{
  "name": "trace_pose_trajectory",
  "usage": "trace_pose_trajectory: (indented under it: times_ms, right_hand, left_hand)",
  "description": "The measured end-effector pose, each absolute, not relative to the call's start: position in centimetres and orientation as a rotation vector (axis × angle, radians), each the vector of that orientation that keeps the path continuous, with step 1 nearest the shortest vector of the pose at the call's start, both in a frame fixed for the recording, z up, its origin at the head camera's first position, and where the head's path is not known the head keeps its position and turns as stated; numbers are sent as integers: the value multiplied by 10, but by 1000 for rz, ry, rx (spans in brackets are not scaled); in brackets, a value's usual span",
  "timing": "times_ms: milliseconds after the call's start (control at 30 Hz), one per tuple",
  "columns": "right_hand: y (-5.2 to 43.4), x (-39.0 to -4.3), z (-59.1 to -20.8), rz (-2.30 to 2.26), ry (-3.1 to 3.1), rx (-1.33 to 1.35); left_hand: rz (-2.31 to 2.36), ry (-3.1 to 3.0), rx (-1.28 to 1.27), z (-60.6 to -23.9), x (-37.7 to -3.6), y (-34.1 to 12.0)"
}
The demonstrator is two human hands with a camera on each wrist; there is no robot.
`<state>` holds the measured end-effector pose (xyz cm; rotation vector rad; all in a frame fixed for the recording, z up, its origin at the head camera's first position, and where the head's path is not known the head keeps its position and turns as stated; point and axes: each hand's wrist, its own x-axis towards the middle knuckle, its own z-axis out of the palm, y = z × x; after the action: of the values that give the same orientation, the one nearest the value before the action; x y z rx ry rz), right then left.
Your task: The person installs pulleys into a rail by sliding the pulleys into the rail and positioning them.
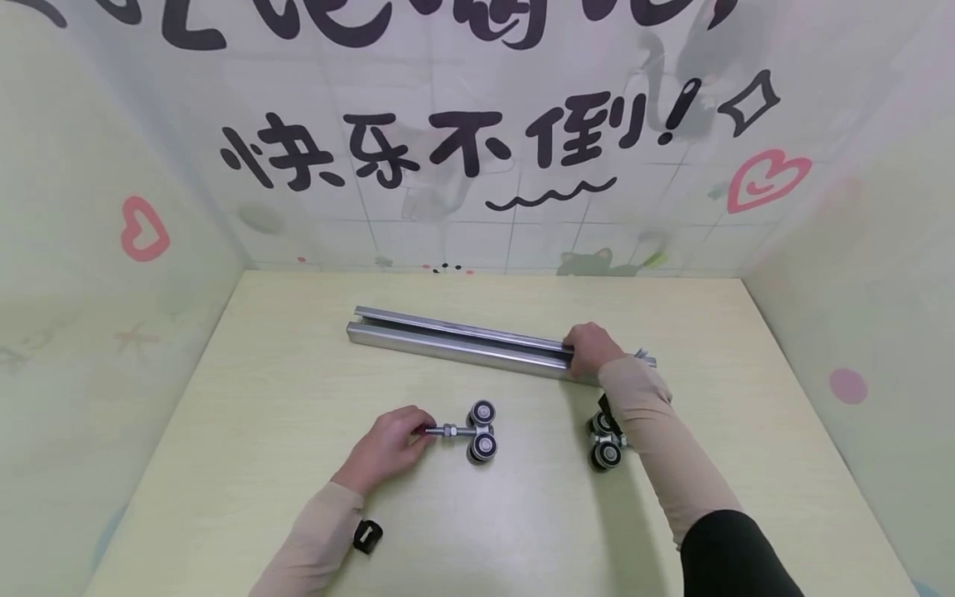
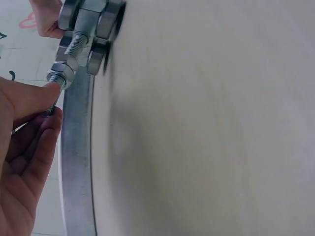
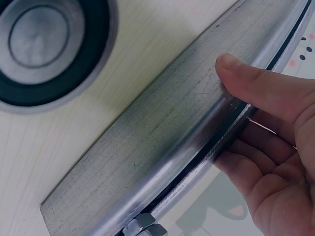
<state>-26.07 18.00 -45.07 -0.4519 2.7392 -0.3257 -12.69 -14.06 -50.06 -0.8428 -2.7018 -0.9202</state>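
Metal rail [image 1: 470, 351], both ends, head view only

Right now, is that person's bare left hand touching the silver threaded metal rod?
Touching. The left wrist view shows the left hand pinching the silver threaded metal rod between thumb and fingertips.

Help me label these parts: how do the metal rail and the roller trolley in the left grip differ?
The metal rail is long and straight; the roller trolley is much shorter. The rail has a lengthwise slot; the trolley has wheels and a threaded stem. Both have silvery metal.
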Motion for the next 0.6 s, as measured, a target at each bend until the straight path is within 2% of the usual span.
trace_pose_trajectory:
  times_ms: [600]
  right_hand:
    - [179, -260, -451, -319, 2741, -455]
  left_hand:
    - [-731, -2481, -1094, -464, -138, -101]
